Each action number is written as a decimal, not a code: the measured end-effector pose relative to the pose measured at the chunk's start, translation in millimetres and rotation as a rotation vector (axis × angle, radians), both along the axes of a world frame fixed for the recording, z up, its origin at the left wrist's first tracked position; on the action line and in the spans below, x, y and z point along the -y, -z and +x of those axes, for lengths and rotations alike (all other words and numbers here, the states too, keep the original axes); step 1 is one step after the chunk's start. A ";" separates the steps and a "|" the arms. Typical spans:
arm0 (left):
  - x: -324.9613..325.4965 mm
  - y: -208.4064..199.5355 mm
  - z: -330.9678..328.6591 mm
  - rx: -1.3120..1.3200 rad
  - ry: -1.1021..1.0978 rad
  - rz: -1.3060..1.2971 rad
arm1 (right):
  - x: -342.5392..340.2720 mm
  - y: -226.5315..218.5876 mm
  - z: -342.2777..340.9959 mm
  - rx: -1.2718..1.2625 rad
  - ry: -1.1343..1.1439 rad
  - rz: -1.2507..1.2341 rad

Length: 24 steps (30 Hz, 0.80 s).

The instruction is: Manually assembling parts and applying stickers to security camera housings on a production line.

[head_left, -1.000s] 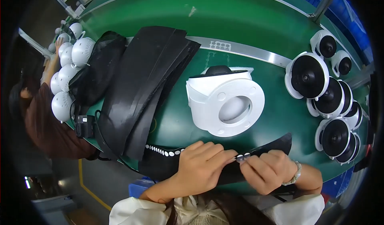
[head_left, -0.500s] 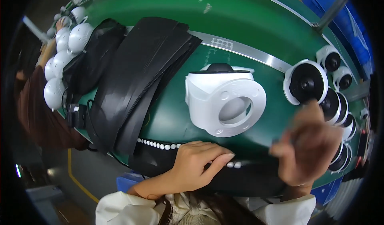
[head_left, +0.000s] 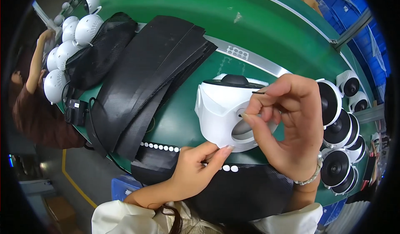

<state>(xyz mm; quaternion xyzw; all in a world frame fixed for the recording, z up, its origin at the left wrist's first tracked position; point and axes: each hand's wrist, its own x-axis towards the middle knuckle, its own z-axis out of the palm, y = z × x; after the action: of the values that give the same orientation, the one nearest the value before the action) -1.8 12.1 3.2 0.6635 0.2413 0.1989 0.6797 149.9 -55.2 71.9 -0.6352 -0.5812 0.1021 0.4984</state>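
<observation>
A white camera housing [head_left: 214,107] with a black dome part on top sits mid-table, its round flange with a large hole facing me. My left hand [head_left: 193,167] is closed at the flange's lower edge, thumb tip against it; anything inside its curled fingers is hidden. My right hand [head_left: 293,128] is raised in front of the flange, fingertips pinched. A short thin dark piece [head_left: 258,93] sticks out at its fingers; its kind cannot be made out. Beneath my hands lies a black textured sheet [head_left: 246,188] with a row of white round dots [head_left: 160,147] along its far edge.
Black sheets [head_left: 146,80] are stacked left of the housing, beside a small black device [head_left: 76,112] with a cable. White domed units [head_left: 88,29] line the left edge. More black-faced units [head_left: 335,167] crowd the right. Another person's arm [head_left: 36,63] shows at far left.
My right hand has moved left and up from the table's right side to the front of the flange. My left hand's fingertips have come to the flange's lower edge.
</observation>
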 end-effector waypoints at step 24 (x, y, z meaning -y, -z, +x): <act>-2.9 0.5 0.8 0.009 -0.017 0.095 | -2.6 -9.5 -6.0 0.207 0.579 -0.206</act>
<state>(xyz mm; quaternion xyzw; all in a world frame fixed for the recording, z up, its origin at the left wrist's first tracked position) -1.1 14.9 2.7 0.6921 0.2341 0.2188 0.6468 143.9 -52.6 81.4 -0.8282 -0.4104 -0.0508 0.3781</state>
